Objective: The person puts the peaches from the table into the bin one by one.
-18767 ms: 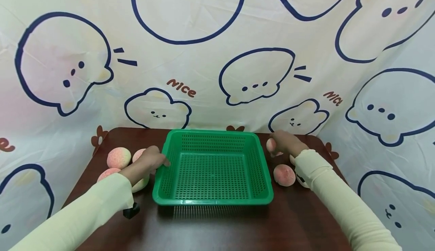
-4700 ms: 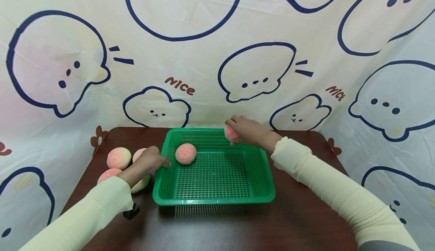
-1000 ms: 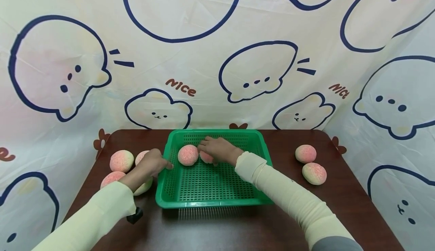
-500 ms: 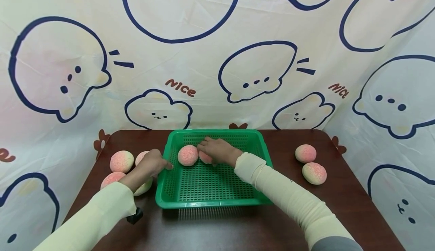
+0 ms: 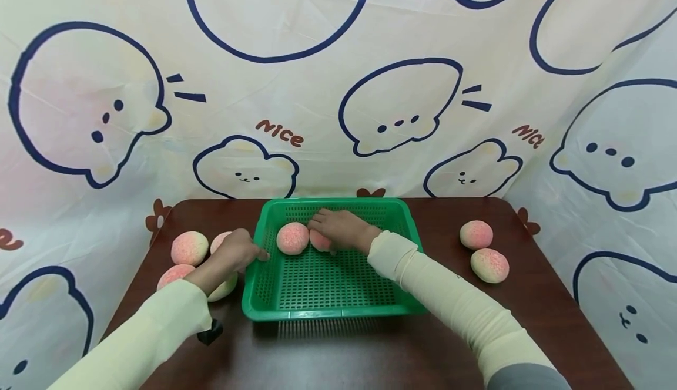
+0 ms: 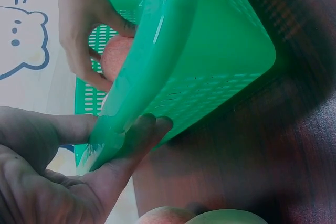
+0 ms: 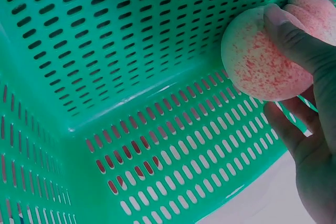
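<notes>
- Head view: one peach (image 5: 320,241) is being gripped inside the green basket (image 5: 330,312) by the right hand (image 5: 344,228), its thumb and fingers curled around the fruit.
- Just beside it, a second peach (image 5: 292,238) is being held by the basket.
- Left wrist view: the basket's left rim is being pinched between the thumb and fingers of the left hand (image 6: 58,182).
- Two peaches (image 5: 489,265) at right and four peaches (image 5: 189,248) at left are being supported by the table (image 5: 449,343).

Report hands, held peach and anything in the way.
Right hand grips peach, inside basket. Left hand pinches basket rim. Second peach close beside; no other obstruction seen.
</notes>
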Demonstrator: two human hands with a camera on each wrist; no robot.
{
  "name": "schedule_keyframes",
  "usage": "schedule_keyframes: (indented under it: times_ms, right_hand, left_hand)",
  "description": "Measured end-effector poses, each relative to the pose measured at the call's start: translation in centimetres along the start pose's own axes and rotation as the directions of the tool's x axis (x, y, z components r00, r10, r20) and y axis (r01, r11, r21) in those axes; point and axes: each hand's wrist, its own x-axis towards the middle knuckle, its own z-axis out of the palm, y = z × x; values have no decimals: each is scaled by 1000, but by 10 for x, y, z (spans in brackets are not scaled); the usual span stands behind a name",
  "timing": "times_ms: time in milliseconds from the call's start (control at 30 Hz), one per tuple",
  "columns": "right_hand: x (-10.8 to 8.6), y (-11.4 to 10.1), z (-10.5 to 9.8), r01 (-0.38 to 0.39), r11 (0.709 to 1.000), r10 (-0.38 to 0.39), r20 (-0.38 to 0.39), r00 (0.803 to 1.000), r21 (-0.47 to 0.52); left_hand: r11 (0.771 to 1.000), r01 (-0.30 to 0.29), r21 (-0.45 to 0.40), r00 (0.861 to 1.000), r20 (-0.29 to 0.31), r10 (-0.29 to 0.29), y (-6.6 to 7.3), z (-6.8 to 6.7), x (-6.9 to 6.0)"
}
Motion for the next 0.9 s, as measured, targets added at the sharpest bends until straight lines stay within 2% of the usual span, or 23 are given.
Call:
schedule_keyframes:
  times_ms: [233,367,500,633,767,900]
  right_hand:
    - [-8,9,-11,2,1000,-2,-18,1000,29]
    - [-25,26,-22,-27,995,30,-42,999,91]
    - [-56,51,-31,-67,982,84,-90,992,175]
    - [-95,82,-36,-147,948,187,-119,975,282]
    - [-133,118,-32,-274,904,315,-80,946,327]
    - [-168,151,-22,-360,869,389,-19,921,340]
  left_hand:
    - [1000,-3,-13,1000,8,3,-3,1,1]
    - [1000,-4,-20,1000,8,5,-4,3,2]
    - [1000,-8,-12,1000,18,8,-2,3,3]
    - [1000,-3,0,1000,18,3,-1,1,3]
    - [1000,-12,-9,1000,16,12,-2,0,3]
    - [1000,-14,-26,1000,19,15,-4,0,3]
